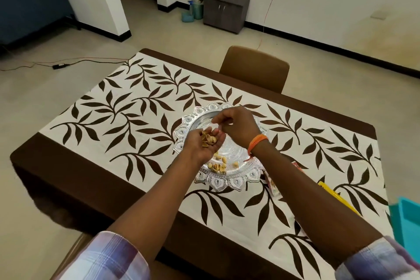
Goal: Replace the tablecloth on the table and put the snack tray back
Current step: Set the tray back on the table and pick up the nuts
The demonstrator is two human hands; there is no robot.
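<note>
A white tablecloth (pixel 127 120) with brown leaves and a brown border covers the table. On its middle sits an ornate silver snack tray (pixel 200 113) with several pistachio shells (pixel 219 167) lying near its front rim. My left hand (pixel 204 143) is cupped palm up over the tray, holding a small heap of shells. My right hand (pixel 236 125) hovers just beside it over the tray, fingertips pinched together; whether a shell is between them is unclear. An orange band is on that wrist.
A brown chair (pixel 254 68) stands at the table's far side. Snack wrappers (pixel 271 185), a yellow packet (pixel 334 193) and a teal bin (pixel 406 218) lie at the right. A small grey cabinet (pixel 225 10) and floor cables (pixel 59 65) are beyond.
</note>
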